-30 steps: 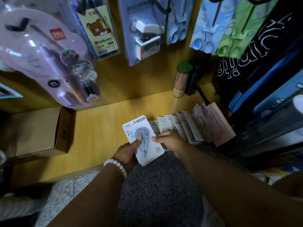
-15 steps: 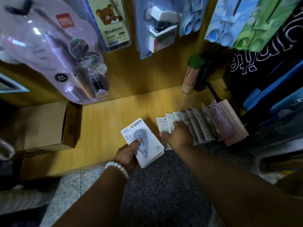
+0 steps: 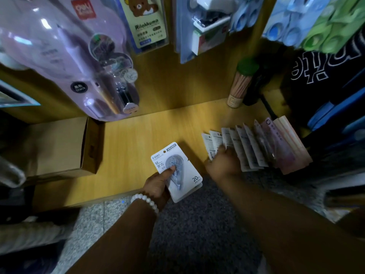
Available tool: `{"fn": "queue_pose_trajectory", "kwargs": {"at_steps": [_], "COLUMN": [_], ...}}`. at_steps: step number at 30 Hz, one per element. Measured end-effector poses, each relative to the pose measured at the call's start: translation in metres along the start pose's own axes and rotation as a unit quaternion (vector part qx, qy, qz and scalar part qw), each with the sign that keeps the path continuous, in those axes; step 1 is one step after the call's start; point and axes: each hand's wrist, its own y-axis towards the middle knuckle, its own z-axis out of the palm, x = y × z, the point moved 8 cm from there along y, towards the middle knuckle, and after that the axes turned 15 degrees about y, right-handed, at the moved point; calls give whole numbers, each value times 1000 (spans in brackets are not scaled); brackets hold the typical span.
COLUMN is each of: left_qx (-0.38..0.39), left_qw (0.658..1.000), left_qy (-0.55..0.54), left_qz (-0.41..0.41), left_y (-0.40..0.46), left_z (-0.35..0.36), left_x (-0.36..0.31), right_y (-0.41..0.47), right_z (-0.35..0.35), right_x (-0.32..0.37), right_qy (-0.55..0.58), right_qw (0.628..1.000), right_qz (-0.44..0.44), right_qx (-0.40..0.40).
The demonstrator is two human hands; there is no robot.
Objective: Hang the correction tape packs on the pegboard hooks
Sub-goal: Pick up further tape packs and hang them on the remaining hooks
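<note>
Left hand [image 3: 158, 182] is where I look first: it grips a white correction tape pack [image 3: 176, 171], thumb pressed on the clear blister, fingers behind the card, with a white bead bracelet [image 3: 145, 200] at the wrist. I see the pack held tilted above the front edge of the wooden shelf [image 3: 138, 147]. My right hand [image 3: 224, 165] rests on the near end of a fanned row of packs [image 3: 254, 147] lying on the shelf; whether its fingers pinch one I cannot tell. A cardboard box [image 3: 57, 147] sits at the shelf's left. Behind, a green-lidded tube of sticks [image 3: 240, 84] stands upright, with a Rilakkuma card [image 3: 147, 22] hanging above.
</note>
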Motion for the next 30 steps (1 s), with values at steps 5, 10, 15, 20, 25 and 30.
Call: {"fn": "queue_pose_trajectory", "kwargs": {"at_steps": [5,10,15,20,25,30], "left_qx": [11,34,39,42,46,42], "left_qw": [1000,999,999,999,999,999], "left_qy": [0,-1,-2,7,6,19], "left_qz": [-5,-12,-18,-16,-17,-17], "left_y": [7,9,12,14,18,18], "left_z": [9,22,31,38,43,45], "left_x": [3,6,9,9,12,12], "right_y": [5,9,10,17,18,18], "right_z": [-16,-29,-29,-35,-42,-42], "right_x": [-7,-14,-18,-33,-44,-46], "right_qy": [37,41,7,30,130,150], "right_qw": [999,997,999,998,991,987], "right_qz": [9,-5,-8,33,28,46], "right_qx": [-35,-61,-49,-45,0,-16]}}
